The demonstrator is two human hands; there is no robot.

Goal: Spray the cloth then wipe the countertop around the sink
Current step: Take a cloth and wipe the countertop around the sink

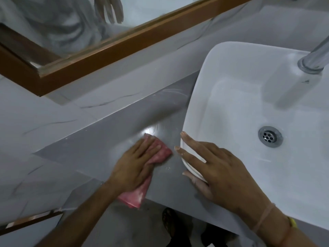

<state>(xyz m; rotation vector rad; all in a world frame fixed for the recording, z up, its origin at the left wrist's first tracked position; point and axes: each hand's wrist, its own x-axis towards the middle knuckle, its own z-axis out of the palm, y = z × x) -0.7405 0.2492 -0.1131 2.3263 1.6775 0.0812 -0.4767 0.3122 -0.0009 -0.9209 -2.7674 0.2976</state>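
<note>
A pink cloth (161, 152) lies flat on the grey countertop (92, 145), just left of the white sink (249, 111). My left hand (134, 164) presses down on the cloth, fingers spread over it; one end of the cloth hangs over the counter's front edge. My right hand (219, 168) rests with spread fingers on the sink's near left rim, holding nothing. Wet streaks shine on the counter beyond the cloth. No spray bottle is in view.
A chrome tap (313, 59) rises at the sink's far right, and a drain (270, 136) sits in the basin. A wooden-framed mirror (110, 49) runs along the marble-tiled wall behind the counter. A foot shows on the floor below the counter's edge.
</note>
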